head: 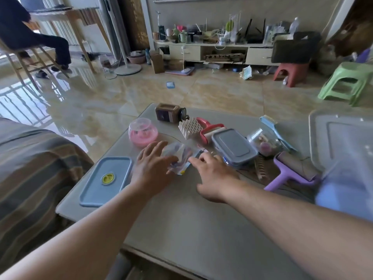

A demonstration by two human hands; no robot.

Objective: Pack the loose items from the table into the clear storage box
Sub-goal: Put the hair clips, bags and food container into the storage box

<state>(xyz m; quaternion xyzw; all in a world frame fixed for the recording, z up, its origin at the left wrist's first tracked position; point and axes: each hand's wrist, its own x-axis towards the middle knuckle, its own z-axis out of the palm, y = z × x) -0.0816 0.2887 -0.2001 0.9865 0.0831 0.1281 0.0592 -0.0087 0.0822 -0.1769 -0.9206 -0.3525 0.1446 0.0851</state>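
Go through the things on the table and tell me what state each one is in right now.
Brown jar: on its side, capped.
Grey container: lid on.
Blue lid: lying loose, flat.
Pink dome: upright.
Clear packet: between both hands.
Left hand: open.
Right hand: open.

2 hands [153, 164] [212, 172] touching clear packet [179, 156], cluttered table [181, 219], storage box [341, 142] at right

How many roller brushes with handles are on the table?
2. The red lint roller lies mid-table behind the grey lidded container. The purple lint roller lies at the right, near the clear storage box. More may be hidden.
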